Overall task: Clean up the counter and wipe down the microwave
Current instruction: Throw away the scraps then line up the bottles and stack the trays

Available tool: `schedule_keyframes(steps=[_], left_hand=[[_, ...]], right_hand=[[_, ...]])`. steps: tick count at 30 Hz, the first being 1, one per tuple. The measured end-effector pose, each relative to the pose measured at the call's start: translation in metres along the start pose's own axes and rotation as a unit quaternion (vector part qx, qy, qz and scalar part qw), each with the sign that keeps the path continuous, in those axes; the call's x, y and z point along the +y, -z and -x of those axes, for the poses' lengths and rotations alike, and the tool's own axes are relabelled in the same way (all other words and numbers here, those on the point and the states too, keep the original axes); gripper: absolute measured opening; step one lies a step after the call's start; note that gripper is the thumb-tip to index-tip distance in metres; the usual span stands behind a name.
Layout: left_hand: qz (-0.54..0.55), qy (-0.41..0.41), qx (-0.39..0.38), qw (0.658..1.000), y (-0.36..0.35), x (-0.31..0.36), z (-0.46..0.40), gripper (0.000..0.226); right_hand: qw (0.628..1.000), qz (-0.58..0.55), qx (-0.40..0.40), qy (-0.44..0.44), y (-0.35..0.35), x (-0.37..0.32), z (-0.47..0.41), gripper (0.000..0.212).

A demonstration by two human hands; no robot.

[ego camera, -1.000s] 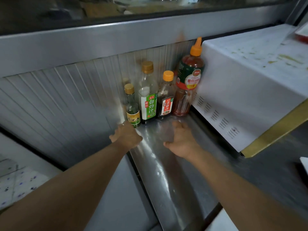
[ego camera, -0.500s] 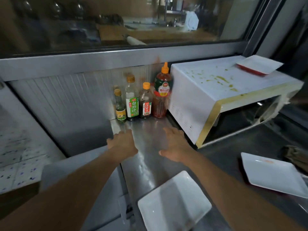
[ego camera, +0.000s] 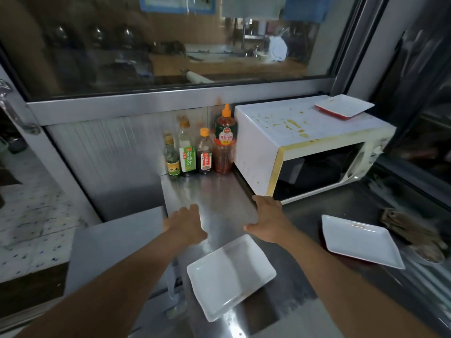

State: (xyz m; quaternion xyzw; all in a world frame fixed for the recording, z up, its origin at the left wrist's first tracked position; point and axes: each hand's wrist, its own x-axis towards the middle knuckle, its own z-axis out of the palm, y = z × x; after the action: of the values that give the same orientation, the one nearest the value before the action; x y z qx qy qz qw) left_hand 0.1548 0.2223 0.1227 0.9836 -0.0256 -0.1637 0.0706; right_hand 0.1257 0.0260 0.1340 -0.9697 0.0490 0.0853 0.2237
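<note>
On the steel counter (ego camera: 219,191), nothing is held by the left hand (ego camera: 186,224) or right hand (ego camera: 267,219); both are loose. Plates (ego camera: 230,274) are left nearby, and beyond, the microwave (ego camera: 280,132) is not wiped yet.

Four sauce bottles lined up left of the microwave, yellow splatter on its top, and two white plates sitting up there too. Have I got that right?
Nearly. The head view shows only one white plate on the microwave. Two more plates lie on the counter. The four bottles and the yellow splatter are as you say.
</note>
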Motion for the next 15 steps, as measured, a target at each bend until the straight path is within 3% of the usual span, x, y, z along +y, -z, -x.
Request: schedule_keyframes(steps=[8, 15], left_hand=[[0.015, -0.067, 0.011, 0.998, -0.003, 0.012, 0.017, 0.069], [0.032, -0.077, -0.038, 0.996, -0.033, 0.005, 0.035, 0.073]], right_hand=[[0.998, 0.018, 0.040, -0.052, 0.009, 0.019, 0.048, 0.080], [0.994, 0.041, 0.018, -0.096, -0.006, 0.035, 0.082, 0.085]])
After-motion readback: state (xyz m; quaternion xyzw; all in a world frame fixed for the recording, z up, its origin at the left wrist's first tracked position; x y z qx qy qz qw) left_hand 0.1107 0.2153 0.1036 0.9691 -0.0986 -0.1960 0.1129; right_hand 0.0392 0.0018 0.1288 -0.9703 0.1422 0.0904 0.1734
